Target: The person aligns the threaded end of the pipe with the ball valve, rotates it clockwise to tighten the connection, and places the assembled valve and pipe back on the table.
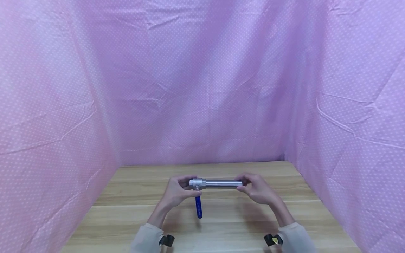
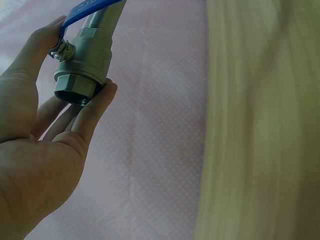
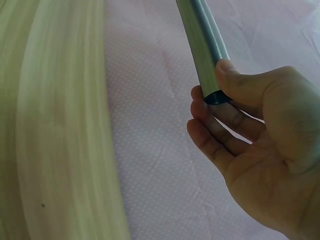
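Observation:
A metal ball valve (image 1: 197, 183) with a blue lever handle (image 1: 198, 207) is held above the table by my left hand (image 1: 177, 192), thumb and fingers on opposite sides of its body. In the left wrist view the hexagonal open end of the valve (image 2: 77, 86) faces my left palm (image 2: 40, 165). A straight shiny metal pipe (image 1: 221, 184) extends rightward from the valve, in line with it. My right hand (image 1: 257, 189) pinches the far end of the pipe. The right wrist view shows the hollow pipe end (image 3: 216, 96) between thumb and fingers of that hand (image 3: 265, 130).
Below both hands lies a light wood-grain table (image 1: 221, 232). Pink dotted cloth (image 1: 202, 105) hangs at the back and on both sides. Each wrist carries a small black camera, one at the left (image 1: 167, 240) and one at the right (image 1: 272, 240).

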A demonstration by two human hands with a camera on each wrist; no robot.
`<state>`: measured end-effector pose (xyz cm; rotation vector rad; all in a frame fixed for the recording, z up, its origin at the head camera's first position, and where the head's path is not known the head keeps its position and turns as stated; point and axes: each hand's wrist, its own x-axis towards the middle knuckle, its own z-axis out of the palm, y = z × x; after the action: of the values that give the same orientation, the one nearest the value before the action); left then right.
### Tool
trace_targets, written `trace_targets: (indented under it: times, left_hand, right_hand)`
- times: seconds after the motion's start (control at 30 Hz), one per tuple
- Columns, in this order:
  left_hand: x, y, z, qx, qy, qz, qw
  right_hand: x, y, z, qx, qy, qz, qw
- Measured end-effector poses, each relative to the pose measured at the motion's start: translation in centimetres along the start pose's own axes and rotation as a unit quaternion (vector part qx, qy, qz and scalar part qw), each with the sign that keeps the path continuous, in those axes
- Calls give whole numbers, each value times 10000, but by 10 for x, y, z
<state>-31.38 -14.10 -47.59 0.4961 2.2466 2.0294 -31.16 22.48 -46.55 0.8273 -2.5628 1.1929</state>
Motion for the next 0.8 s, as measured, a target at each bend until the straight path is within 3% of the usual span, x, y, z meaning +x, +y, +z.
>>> trace_targets:
  times: [0.23,0.57,0.8]
  left_hand:
    - [2,-15,0,242,-64,-179,9995]
    - [2,-32,-1,817,-221,-299,9960]
    - [4,-42,-2,1012,-345,-325,9937]
  right_hand:
    - [1,15,7,-22,-486,186,9986]
    - [0,29,17,222,-882,84,9958]
    - [-2,35,21,333,-1243,397,9909]
